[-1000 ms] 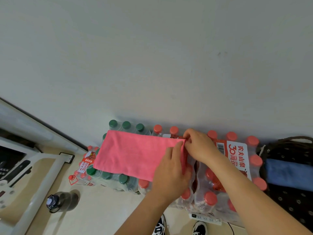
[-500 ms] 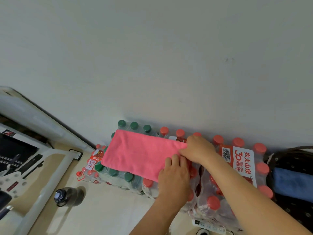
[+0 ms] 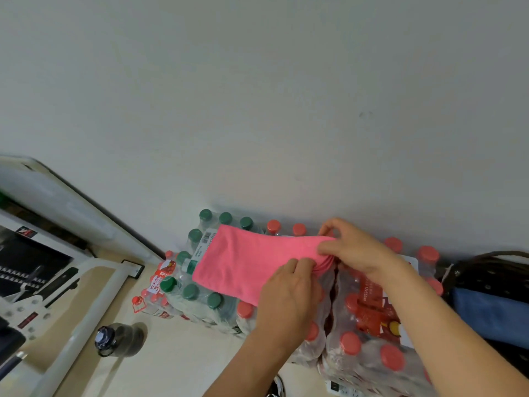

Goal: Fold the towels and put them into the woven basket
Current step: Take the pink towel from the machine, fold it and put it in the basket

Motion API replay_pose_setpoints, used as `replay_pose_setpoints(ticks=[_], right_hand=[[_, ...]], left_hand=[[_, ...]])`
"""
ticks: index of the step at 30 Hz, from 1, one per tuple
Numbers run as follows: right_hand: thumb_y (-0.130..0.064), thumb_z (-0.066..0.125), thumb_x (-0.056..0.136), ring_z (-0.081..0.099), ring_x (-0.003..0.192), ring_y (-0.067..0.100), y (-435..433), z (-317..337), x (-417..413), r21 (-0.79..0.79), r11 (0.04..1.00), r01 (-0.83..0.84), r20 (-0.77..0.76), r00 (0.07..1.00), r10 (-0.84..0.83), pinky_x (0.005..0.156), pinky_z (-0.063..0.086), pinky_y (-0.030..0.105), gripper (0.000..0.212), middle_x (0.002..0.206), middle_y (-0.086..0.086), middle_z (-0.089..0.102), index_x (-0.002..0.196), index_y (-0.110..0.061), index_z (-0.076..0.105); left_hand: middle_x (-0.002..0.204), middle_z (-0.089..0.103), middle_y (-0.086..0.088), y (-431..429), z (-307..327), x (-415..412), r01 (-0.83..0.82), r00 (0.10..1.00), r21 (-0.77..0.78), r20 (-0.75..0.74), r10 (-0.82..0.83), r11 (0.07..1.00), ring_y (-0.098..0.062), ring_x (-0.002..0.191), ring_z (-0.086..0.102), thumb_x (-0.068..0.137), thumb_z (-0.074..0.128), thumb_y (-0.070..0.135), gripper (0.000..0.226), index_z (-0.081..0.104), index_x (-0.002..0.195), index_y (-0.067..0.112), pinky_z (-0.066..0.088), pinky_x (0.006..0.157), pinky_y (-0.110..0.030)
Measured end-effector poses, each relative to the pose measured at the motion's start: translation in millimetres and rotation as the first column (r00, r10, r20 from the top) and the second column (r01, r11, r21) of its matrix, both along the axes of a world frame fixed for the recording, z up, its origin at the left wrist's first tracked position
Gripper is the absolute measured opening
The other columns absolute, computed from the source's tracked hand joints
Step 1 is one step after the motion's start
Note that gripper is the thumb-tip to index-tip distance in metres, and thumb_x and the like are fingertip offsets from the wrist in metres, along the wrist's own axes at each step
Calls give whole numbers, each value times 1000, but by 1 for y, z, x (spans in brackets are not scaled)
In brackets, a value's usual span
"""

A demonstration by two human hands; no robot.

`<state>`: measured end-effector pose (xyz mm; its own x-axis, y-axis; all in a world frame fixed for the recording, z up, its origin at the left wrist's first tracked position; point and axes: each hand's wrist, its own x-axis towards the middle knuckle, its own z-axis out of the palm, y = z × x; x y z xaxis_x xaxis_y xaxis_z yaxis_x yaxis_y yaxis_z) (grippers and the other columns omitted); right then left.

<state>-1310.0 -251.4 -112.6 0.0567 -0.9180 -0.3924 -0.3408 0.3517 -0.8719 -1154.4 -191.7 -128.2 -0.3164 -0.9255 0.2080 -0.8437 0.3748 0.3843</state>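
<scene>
- Head view, looking down at a wall's foot. Landmark for all places: the red-capped bottle pack [image 3: 369,310], wrapped in film, standing against the wall.
- Pink towel [image 3: 246,265] – laid flat as a long strip. Its right end reaches the landmark pack's left top edge. The rest runs left, off the pack and over the green-capped bottle pack [image 3: 194,293] that touches the landmark's left side.
- The towel's right end is bunched into small pleats, right at the landmark's top left.
- Your left hand [image 3: 289,296] comes in from the landmark's near left. The fingers are curled, with the tips pinching the towel's near edge just beside the pleats.
- Your right hand [image 3: 357,250] sits over the landmark's far left. Thumb and fingers are narrow, pinching the pleated end, and the forefinger is arched above it.
- Woven basket [image 3: 495,270] – dark, just right of the landmark. A folded blue towel [image 3: 492,313] lies in it.
- Dark water bottle [image 3: 117,339] stands on the floor, well left of the landmark and beyond the green-capped pack.
- White power strip [image 3: 343,391] lies on the floor at the landmark's near side.
</scene>
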Motion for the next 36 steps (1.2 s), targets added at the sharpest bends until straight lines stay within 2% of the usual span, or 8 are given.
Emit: replay_pose_setpoints(ticks=[5, 9, 14, 18, 24, 27, 31, 36], right_hand=[[-5, 56, 88, 46, 48, 15, 27, 91, -35, -194, 965, 175, 341, 934, -101, 50, 32, 28, 16, 59, 7, 54, 87, -13, 71], [-20, 52, 94, 57, 52, 16, 40, 163, -32, -453, 842, 292, 381, 918, -113, 46, 40, 23, 23, 66, 9, 67, 86, -11, 72], [-28, 50, 97, 66, 61, 14, 10, 161, 10, -548, 818, 177, 191, 978, -83, 52, 45, 20, 23, 76, 5, 72, 96, -15, 69], [-34, 53, 94, 66, 96, 14, -15, 69, 52, -486, 869, -91, -211, 977, -15, 87, 51, 34, 31, 109, -1, 70, 125, -28, 56], [-47, 30, 95, 26, 142, 17, 8, -47, 84, -177, 845, -504, -692, 675, 258, 115, 17, 28, 57, 155, -1, 31, 148, -25, 32], [-57, 5, 82, 13, 147, 15, 7, -63, 85, -144, 837, -527, -775, 587, 236, 117, 11, 33, 74, 159, -4, 18, 149, -31, 25], [-59, -1, 86, 0, 148, 13, 4, -74, 73, -113, 857, -502, -830, 522, 196, 118, 4, 41, 74, 162, -4, 5, 153, -31, 13], [-57, 0, 89, -8, 147, 11, 5, -78, 72, -112, 859, -499, -847, 500, 180, 116, -5, 45, 70, 161, -6, 0, 153, -29, 5]], left_hand=[[64, 54, 10, 7, 97, -35, 127, 894, -62, -425, -141, 990, -4, 46, 43, 94, 44, 19, 14, 46, 106, 26, 29, 45, -16], [83, 59, 15, 4, 149, -34, 188, 769, -191, -581, -266, 963, 5, 62, 48, 90, 42, -4, 36, 58, 106, 23, 31, 58, -6], [107, 68, 15, -23, 139, 4, 59, 646, -39, -760, -68, 997, 3, 99, 61, 84, 37, -12, 51, 68, 111, 19, 45, 82, -11], [116, 64, 14, -46, 67, 62, -54, 746, 267, -629, 217, 962, 0, 102, 60, 89, 38, -6, 50, 63, 122, 23, 47, 84, -16], [114, 61, -3, -77, -38, 136, -229, 948, 373, -126, 293, 899, -10, 91, 49, 93, 58, 26, 42, 55, 134, 20, 33, 77, -20], [109, 60, -1, -83, -47, 144, -226, 952, 345, -121, 282, 911, -12, 87, 51, 91, 60, 23, 43, 55, 133, 23, 33, 73, -21], [92, 54, 4, -88, -51, 155, -285, 935, 286, -126, 330, 915, -14, 78, 50, 90, 59, 16, 45, 55, 134, 25, 33, 68, -23], [100, 62, -4, -88, -61, 162, -265, 954, 194, -87, 285, 945, -16, 78, 53, 90, 59, 12, 45, 56, 134, 18, 42, 66, -27]])
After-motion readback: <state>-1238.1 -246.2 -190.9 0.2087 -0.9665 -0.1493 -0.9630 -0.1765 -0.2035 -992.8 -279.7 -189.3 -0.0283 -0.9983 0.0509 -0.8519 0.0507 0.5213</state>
